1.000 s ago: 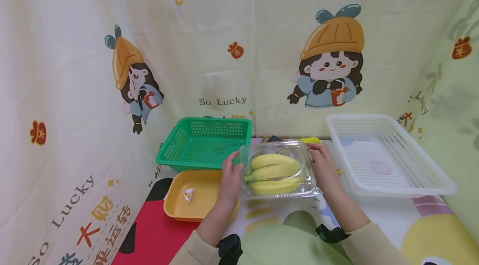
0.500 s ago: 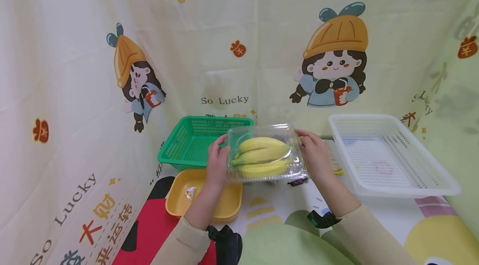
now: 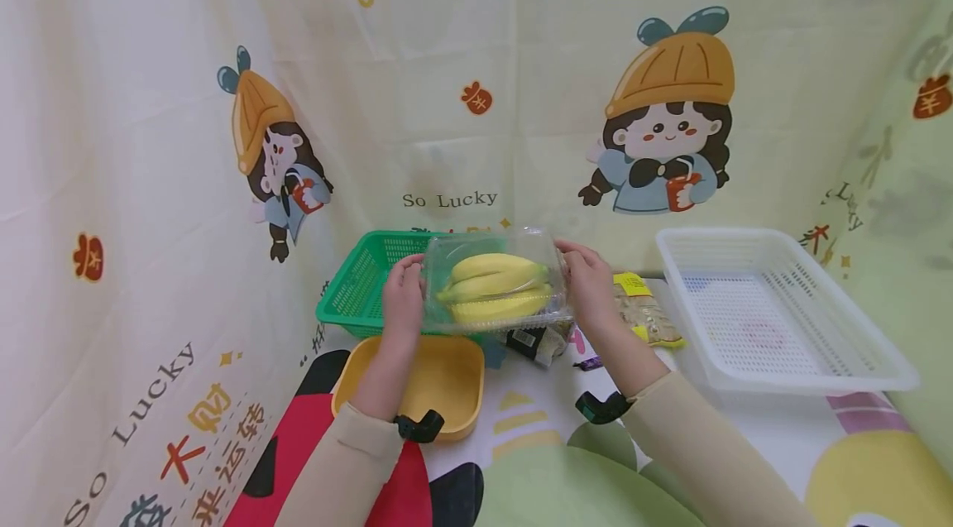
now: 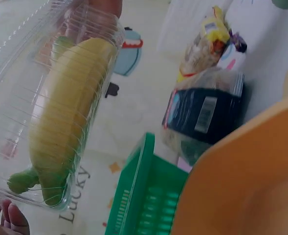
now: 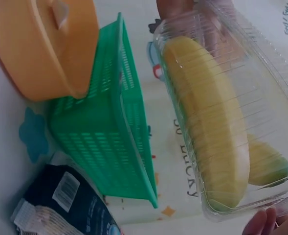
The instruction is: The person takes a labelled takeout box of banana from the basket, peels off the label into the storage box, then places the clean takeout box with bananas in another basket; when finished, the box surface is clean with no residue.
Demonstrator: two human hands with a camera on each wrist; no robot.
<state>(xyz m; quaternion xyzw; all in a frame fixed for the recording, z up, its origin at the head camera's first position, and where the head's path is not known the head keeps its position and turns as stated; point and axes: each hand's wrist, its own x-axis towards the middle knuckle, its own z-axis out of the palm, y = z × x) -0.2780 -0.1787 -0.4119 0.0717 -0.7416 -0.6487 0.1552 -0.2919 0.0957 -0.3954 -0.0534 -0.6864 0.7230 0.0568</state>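
Observation:
A clear plastic clamshell box [image 3: 560,308] with several bananas [image 3: 495,287] inside is held up by both hands. My left hand [image 3: 403,295] grips its left end and my right hand [image 3: 591,283] its right end. The lid looks closed. In the head view the box overlaps the right part of the green basket [image 3: 357,295]; the left wrist view shows that basket [image 4: 144,186] below it. Fingertips of each hand show at the box ends in the wrist views, while the rest of the fingers are partly hidden.
An orange tub [image 3: 447,386] stands in front of the green basket; the right wrist view shows a small white piece [image 5: 59,13] in it. A dark-labelled packet [image 3: 524,341], a purple-wrapped item [image 3: 588,364] and a yellow-labelled bag [image 3: 646,316] lie toward a white basket [image 3: 707,236].
Both hands have carried the box of bananas left and upward, toward the green basket. The packets behind it have come into view, and my left forearm now covers part of the orange tub.

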